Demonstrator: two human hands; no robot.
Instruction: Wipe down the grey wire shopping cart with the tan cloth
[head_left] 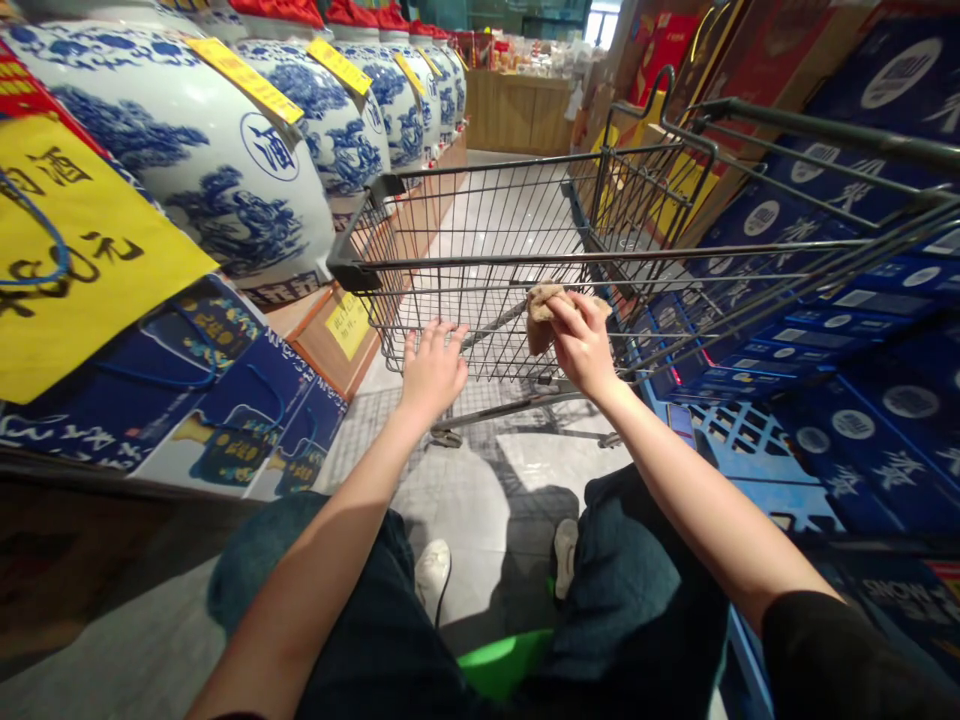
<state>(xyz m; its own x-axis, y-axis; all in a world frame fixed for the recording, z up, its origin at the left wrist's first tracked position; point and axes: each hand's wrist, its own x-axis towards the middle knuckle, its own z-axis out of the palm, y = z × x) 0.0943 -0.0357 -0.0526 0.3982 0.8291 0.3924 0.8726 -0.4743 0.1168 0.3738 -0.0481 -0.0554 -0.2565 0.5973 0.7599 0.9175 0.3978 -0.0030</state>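
Observation:
A dark wire shopping cart (480,265) stands sideways in front of me. My right hand (583,345) is closed on a crumpled brown cloth (541,302), held against the lower wires of the cart's near side. To its left, my left hand (435,370) has its fingers stretched and apart, with the fingertips at the lower wires near the cart's front end. Nothing shows in that hand. A slanted bar of the cart runs between the two hands. The cart's handle end points to the right.
Large blue-and-white jars (247,150) with yellow labels line the left side. Dark blue gift bags (225,390) stand below them, near a yellow sign (82,260). Stacked blue boxes (847,400) and a light blue plastic crate (750,450) flank the right. A green seat (506,662) shows between my legs.

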